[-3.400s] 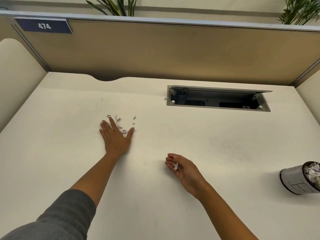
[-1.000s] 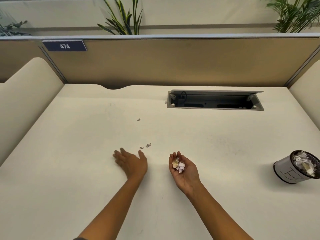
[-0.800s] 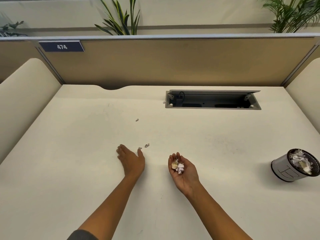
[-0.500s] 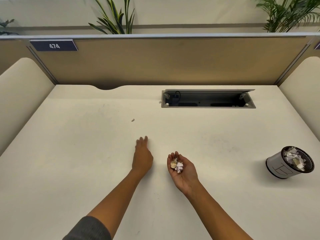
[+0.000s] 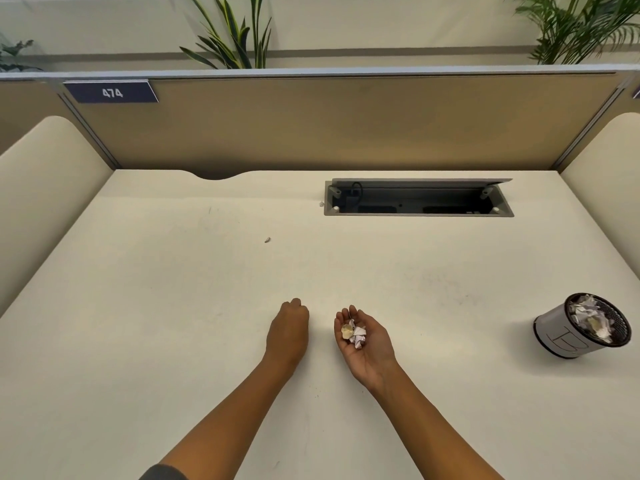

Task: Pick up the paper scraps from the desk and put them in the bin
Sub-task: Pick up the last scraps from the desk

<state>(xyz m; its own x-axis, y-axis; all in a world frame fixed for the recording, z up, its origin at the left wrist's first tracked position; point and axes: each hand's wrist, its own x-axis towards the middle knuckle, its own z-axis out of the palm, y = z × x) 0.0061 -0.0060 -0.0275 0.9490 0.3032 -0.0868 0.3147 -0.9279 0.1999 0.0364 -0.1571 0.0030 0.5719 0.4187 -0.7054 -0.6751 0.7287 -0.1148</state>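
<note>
My right hand rests palm up on the white desk, cupped around a small pile of crumpled paper scraps, white and tan. Just to its left, my left hand lies knuckles up with its fingers curled into a fist; whatever is inside it is hidden. One tiny scrap lies alone further back on the desk, and another scrap sits by the left end of the cable slot. The bin, a small white cup with a black mesh rim, stands at the right, full of crumpled paper.
An open grey cable tray is sunk into the desk at the back right. A tan partition with a "474" label closes the far edge. Cream side panels flank the desk, with plants behind.
My left hand swept right over two small scraps and curled into a fist; those scraps are no longer visible on the desk. My right hand stayed cupped with its pile.
</note>
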